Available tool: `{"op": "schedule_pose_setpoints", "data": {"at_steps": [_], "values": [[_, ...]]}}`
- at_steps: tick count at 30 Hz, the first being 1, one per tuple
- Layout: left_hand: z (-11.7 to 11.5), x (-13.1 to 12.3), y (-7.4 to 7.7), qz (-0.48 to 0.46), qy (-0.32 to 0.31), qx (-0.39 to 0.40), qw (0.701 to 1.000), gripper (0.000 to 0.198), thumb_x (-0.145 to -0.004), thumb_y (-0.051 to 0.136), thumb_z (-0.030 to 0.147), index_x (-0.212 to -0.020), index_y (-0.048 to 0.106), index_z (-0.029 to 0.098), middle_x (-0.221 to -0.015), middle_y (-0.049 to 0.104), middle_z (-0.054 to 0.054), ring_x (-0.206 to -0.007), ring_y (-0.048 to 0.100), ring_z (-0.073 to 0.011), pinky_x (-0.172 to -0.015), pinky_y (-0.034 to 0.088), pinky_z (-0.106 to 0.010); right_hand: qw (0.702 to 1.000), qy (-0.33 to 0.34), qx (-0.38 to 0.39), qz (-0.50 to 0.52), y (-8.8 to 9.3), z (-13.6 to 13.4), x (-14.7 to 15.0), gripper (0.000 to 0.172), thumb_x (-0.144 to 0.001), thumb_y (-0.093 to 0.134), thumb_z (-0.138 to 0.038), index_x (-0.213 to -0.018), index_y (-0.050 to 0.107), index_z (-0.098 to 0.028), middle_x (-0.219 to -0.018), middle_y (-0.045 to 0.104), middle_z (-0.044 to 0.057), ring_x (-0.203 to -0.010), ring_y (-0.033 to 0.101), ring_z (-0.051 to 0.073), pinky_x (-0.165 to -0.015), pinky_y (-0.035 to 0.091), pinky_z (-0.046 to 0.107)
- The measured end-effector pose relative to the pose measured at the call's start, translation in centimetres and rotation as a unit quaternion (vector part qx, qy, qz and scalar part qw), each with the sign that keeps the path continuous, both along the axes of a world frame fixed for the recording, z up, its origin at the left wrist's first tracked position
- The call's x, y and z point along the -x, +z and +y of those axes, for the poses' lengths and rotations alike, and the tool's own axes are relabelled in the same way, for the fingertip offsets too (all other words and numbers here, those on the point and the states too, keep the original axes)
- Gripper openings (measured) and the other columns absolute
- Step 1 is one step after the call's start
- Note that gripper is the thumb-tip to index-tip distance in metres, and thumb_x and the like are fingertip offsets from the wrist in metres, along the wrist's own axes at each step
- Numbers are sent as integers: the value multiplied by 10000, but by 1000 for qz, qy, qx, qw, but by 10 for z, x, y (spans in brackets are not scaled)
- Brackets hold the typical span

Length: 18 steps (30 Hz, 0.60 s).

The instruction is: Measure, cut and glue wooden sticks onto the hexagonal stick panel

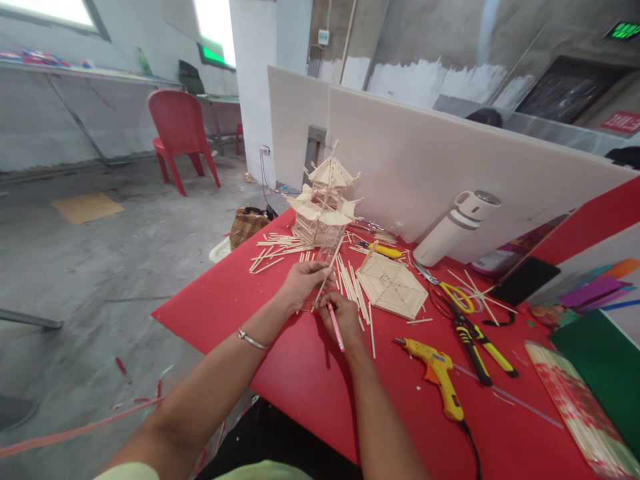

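Note:
My left hand (303,283) is closed on a thin pale wooden stick (337,253), which slants up and away over the table. My right hand (346,316) is closed round a slim pink pen or pencil (337,330), and its fingertips are by the lower end of the stick. Just beyond the hands stands a pagoda model (325,207) built of sticks, with two tiers of roof. Loose sticks (353,287) lie beside my right hand, and more sticks (275,248) are scattered left of the model. A flat hexagonal stick panel (395,287) rests to the right.
On the red table (295,367) lie a yellow glue gun (435,370) with its cord, yellow-black pliers (473,340), yellow-handled scissors (457,295) and a yellow-handled cutter (383,251). A white flask (455,227) stands by the pale partition (425,147). Packed sticks (575,407) lie at right.

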<state>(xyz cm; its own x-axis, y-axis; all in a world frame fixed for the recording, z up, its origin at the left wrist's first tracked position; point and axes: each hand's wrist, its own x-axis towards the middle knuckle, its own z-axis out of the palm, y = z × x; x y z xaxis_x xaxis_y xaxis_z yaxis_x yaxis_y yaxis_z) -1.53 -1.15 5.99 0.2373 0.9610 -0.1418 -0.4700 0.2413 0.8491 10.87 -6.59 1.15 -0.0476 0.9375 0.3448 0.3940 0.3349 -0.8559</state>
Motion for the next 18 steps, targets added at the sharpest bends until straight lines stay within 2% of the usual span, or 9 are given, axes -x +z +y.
{"op": "schedule_pose_setpoints", "data": {"at_steps": [18], "values": [[0, 1, 0, -2, -1, 9, 1000, 333, -572, 898, 270, -773, 695, 98, -664, 716, -60, -540, 650, -127, -549, 521, -233, 1000, -2, -14, 6, 0, 1, 1, 151, -822, 560, -276, -688, 587, -213, -693, 706, 21, -590, 653, 158, -593, 496, 243]]}}
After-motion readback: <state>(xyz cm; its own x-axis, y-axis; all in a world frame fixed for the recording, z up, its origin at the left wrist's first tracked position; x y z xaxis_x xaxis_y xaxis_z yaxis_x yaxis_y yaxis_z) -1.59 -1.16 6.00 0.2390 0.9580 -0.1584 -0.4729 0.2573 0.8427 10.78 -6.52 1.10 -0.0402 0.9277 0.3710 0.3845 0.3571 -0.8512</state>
